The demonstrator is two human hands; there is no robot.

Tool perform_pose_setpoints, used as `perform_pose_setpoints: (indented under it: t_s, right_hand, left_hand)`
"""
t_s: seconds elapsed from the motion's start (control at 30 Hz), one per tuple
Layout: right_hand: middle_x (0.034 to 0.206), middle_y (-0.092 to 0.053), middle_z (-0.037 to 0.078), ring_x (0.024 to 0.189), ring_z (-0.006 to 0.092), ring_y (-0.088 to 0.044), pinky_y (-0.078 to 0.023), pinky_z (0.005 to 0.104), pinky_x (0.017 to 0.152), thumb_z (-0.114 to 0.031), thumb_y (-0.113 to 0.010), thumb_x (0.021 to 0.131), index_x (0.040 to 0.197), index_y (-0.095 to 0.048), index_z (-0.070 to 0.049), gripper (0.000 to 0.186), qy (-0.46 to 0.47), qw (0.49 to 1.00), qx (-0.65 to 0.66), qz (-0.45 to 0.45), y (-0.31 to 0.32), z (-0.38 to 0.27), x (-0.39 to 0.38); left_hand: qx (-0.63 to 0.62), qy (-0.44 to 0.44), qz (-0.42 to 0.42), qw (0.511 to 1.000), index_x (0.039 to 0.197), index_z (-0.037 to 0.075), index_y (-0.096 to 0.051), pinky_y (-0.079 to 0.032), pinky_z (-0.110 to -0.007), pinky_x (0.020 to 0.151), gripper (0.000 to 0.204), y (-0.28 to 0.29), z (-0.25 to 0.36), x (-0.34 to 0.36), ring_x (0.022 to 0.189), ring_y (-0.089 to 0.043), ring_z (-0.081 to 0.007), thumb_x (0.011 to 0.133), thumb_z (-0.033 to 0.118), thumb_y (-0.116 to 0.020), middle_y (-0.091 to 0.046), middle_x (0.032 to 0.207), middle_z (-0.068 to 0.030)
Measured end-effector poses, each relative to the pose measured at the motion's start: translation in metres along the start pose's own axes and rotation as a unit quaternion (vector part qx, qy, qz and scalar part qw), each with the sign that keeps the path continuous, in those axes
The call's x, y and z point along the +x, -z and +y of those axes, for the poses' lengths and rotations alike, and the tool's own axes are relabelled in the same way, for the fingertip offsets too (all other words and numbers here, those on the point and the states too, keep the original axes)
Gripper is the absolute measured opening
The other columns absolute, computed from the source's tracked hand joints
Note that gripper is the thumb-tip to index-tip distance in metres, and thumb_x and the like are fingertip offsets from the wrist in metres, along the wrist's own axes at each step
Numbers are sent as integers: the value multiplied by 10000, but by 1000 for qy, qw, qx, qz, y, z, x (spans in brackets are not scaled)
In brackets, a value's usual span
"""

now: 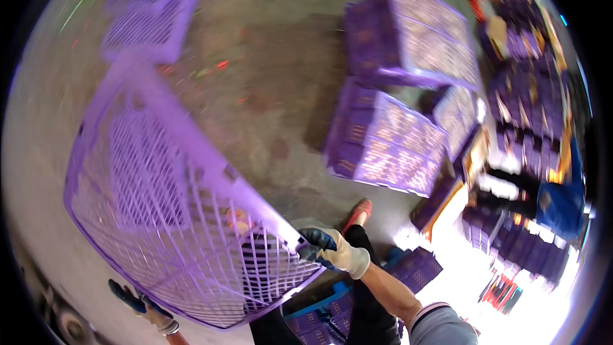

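A large purple slatted plastic crate [227,182] is tilted in front of me, its slats partly see-through. My right hand [333,249], in a pale glove with dark-coated fingers, is closed round the crate's near right corner. Beside the lower left edge of the crate is my left hand [143,308], gloved the same way. Its fingers are spread and it holds nothing; whether it touches the rim I cannot tell.
Another purple crate [153,19] lies on the floor at the far left. Purple crates [399,144] stand at right centre, with taller stacks [527,99] further right. A person in blue [562,207] is near those stacks. Purple and blue crates [329,313] sit by my legs.
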State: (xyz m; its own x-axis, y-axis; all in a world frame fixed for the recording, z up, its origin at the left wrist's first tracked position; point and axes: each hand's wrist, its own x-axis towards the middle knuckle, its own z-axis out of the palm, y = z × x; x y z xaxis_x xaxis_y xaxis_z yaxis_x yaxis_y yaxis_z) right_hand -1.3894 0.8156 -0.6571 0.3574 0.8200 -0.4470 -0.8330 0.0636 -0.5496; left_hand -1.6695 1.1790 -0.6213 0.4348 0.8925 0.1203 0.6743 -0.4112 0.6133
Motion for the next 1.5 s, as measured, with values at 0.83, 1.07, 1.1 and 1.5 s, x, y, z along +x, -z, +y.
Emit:
perform_pose_setpoints:
  t_s: [0.83,1.07,1.1,1.5]
  right_hand:
    - [1213,-541,224,1155,358,-505,-383,417,999,-211,-715,698,1201,-523,24,587,248,644,-289,664,300,-136,-638]
    - [1349,-450,87,1193,190,-464,-350,316,1042,-208,-505,938,1427,-291,-30,563,292,617,204,702,284,-23,-624]
    - [1359,-443,67,1185,172,-467,-354,299,1038,-238,-449,969,1442,-267,-60,537,331,609,224,685,283,4,-612]
    - [987,-584,22,843,98,-508,-413,232,767,-121,-520,923,1148,-551,-8,254,327,309,431,782,390,11,-681]
  left_hand:
    - [-159,-376,-489,771,1348,-31,-310,-340,-395,1015,765,-341,605,-161,1155,-433,-267,907,581,-432,-409,1295,-156]
    - [-85,-354,-574,734,1330,-23,-351,-391,-359,970,542,-470,754,-274,1101,-486,-225,947,326,-507,-468,1245,-120]
    - [-42,-342,-598,723,1334,-12,-346,-401,-361,967,523,-481,782,-303,1091,-500,-216,939,280,-527,-476,1241,-105]
    - [-28,-386,-715,582,1140,-16,-576,-495,-243,730,315,-610,909,-666,826,-600,-114,836,-57,-506,-630,1007,-35]
